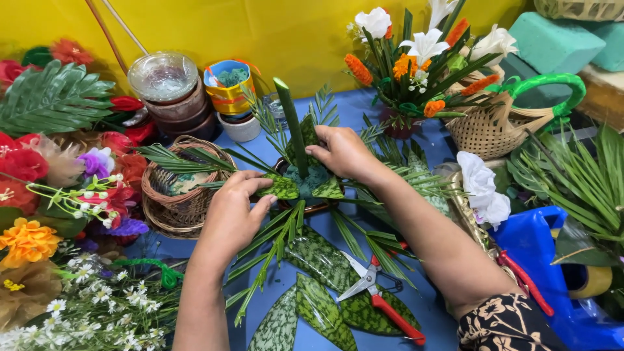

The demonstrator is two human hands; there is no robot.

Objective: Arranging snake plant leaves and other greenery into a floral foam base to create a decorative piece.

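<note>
My left hand point(233, 214) pinches a folded mottled green leaf point(281, 187) at the rim of a small brown bowl point(311, 207) packed with dark green foam point(312, 177). My right hand point(343, 153) presses its fingers against the foam's far side, next to a tall rolled green leaf point(293, 123) standing upright in it. Another folded mottled leaf point(329, 189) sits at the bowl's near rim. Thin palm fronds point(278, 240) fan out from under the bowl.
Red-handled scissors point(380, 300) lie on flat mottled leaves point(322, 260) on the blue table. Wicker baskets point(179, 195) stand left, a flower basket point(484, 127) with a green handle at right. Artificial flowers point(29, 240) crowd the left; foam blocks point(552, 42) sit far right; stacked bowls point(166, 88) behind.
</note>
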